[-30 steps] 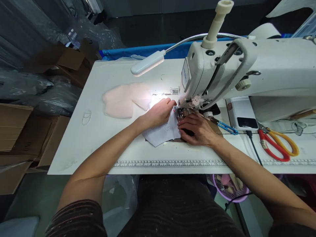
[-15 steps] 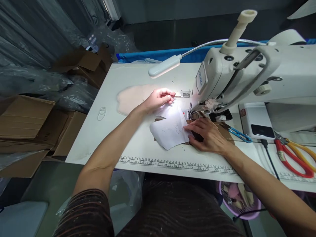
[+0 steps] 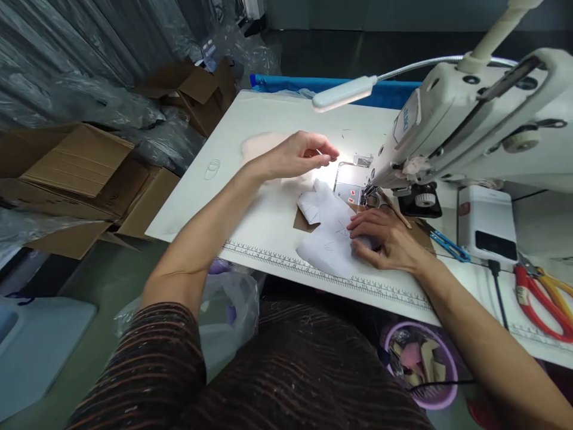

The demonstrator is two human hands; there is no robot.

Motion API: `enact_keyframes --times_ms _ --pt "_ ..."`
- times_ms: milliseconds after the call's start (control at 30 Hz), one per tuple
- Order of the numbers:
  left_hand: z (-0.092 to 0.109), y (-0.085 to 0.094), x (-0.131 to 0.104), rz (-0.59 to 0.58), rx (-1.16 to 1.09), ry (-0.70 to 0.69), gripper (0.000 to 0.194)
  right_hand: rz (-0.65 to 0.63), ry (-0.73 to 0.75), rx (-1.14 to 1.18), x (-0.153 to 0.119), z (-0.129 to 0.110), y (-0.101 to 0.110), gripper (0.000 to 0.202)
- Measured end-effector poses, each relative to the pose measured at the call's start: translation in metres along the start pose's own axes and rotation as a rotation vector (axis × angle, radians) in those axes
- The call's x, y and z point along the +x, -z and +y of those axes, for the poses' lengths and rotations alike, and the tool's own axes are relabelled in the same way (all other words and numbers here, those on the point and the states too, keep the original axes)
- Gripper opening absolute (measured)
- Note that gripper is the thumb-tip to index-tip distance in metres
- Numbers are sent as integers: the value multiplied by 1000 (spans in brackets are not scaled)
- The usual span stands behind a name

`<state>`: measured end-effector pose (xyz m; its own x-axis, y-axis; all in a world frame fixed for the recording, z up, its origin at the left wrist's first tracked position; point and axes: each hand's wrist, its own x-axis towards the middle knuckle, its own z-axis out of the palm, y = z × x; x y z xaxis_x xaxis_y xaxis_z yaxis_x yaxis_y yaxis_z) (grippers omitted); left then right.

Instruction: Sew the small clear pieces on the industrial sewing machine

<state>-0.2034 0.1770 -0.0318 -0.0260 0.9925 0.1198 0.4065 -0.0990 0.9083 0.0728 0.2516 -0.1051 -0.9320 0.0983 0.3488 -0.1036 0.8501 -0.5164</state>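
My left hand [image 3: 308, 155] hovers over the table left of the needle area, thumb and fingers apart, with nothing visible in it. Below it lies a white piece of cloth or paper [image 3: 329, 230] with pen marks, its upper end creased and folded. My right hand [image 3: 387, 239] has its fingers and thumb on that piece's right edge, just in front of the sewing machine [image 3: 447, 113]. Brown card [image 3: 304, 221] shows from under the white piece. A pale pink piece [image 3: 264, 146] lies beyond my left forearm, partly hidden by it.
A lamp [image 3: 344, 94] lights the needle area. Blue snips [image 3: 447, 243], a white device [image 3: 486, 221] and red-handled scissors [image 3: 532, 298] lie at right. A ruler strip [image 3: 277, 258] runs along the table's front edge. A purple basket [image 3: 441, 403] of scraps stands below; cardboard boxes [image 3: 80, 161] at left.
My left hand has let go of the white piece's upper end and lifted away. The white piece now lies bent toward the front edge, under my right hand. The view has shifted left.
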Motion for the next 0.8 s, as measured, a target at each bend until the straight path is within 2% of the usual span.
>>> enact_keyframes --times_ms 133,267,367,467,600,733,800 --pt "2 -9 -29 -16 239 -81 23 -24 -1 -22 -2 2 -1 9" --pt "3 -30 -42 -122 434 -188 24 -15 0 -23 -2 5 -2 13" --pt "3 -48 -44 -199 633 -161 28 -4 11 -32 -2 6 -1 13" --pt "-1 -68 -44 -210 934 -122 36 -5 6 -80 -2 6 1 11" --pt "-10 -84 -37 -206 1140 -177 35 33 -11 -134 -4 9 5 16" --pt "-14 -78 -10 -282 1153 -199 34 54 -45 -139 -6 13 4 27" --pt "-15 -75 6 -261 1099 -215 31 24 -75 -159 -6 13 3 30"
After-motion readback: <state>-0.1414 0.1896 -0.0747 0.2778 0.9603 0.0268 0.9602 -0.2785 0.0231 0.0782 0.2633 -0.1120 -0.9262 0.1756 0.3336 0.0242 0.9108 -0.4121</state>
